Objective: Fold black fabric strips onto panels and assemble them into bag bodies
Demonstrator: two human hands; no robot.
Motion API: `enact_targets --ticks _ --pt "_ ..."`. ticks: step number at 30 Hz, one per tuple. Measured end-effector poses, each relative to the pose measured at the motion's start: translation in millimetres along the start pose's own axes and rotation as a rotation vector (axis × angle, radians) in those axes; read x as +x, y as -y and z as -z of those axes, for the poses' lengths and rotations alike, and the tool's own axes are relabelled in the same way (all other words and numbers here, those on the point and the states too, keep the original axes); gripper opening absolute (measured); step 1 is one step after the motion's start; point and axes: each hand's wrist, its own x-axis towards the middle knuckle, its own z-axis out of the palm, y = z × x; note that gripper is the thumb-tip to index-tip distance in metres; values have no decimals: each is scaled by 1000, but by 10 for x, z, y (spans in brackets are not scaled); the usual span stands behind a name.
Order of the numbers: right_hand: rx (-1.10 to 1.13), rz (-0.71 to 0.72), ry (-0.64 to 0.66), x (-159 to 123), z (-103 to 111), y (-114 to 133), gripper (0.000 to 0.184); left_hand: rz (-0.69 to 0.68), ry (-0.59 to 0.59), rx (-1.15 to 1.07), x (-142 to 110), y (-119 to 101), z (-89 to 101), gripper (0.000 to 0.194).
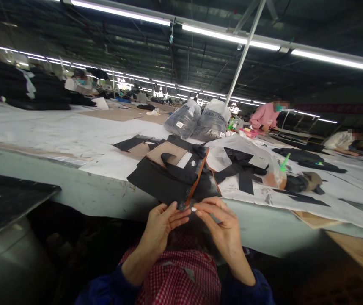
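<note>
A stack of black fabric pieces (160, 186) lies at the table's front edge, with an orange-brown edge strip (197, 182) running down its right side. My left hand (164, 222) is closed at the stack's near corner, thumb on top and fingers beneath the black fabric. Just right of that corner, my right hand (222, 220) pinches a small white piece (193, 209) between thumb and index finger; it is too small to name. A beige panel (169, 152) and a white label (184, 160) rest on the stack.
Two clear plastic bags (183, 120) with dark contents stand behind the stack. To the right lie a clear plastic sheet (216, 154), black fabric scraps (246, 182) and a green-topped object (285, 162). A person in pink (264, 115) bends over the table further back.
</note>
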Motion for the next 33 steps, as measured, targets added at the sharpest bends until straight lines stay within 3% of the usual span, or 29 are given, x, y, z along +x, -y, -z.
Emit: enact_targets --ticks 4,9,13,22,25,29,33 --pt "-124 79 55 52 -223 -79 13 -40 42 -59 -2 38 34 20" --pt "-265 161 16 -80 -328 -123 15 -26 31 -134 2 54 56 33" --pt "-272 191 22 -116 -357 -127 15 -34 49 -140 -8 43 40 36" --pt "-204 94 -167 -131 -435 -30 15 -44 70 -118 -54 23 21 34" --pt "-256 145 -141 -166 -449 -39 17 -50 52 -108 -52 23 33 35" --pt "-144 213 16 -207 -401 -61 21 -57 68 -85 -32 29 35 31" --pt "-123 154 -103 -175 -339 -93 20 -49 52 -115 -38 21 28 32"
